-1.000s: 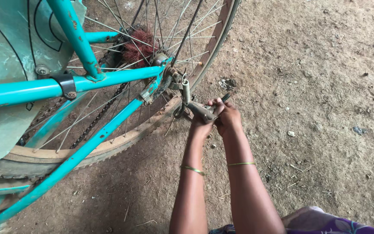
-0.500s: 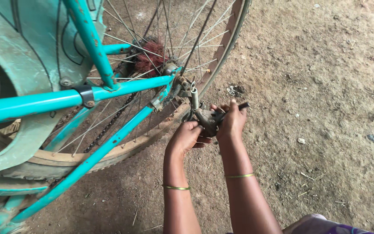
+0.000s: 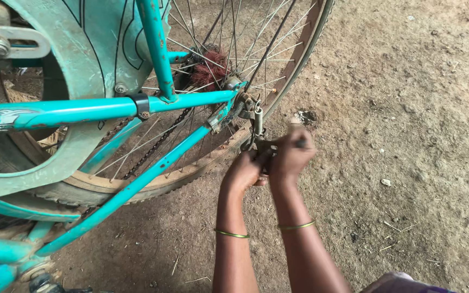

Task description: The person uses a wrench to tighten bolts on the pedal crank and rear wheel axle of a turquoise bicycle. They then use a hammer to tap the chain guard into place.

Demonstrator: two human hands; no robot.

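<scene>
Head view looks down on a teal bicycle standing on a dirt floor, with both hands working at the dark kickstand bracket that hangs by a small spring just below the rear axle, right beside the wheel rim. The left hand has its grip curled shut around the lower part of the bracket, and the right hand is closed tight over the outer end, though what's inside that fist is hidden. A thin bangle sits on each wrist, and the chain runs along the stay nearby.
</scene>
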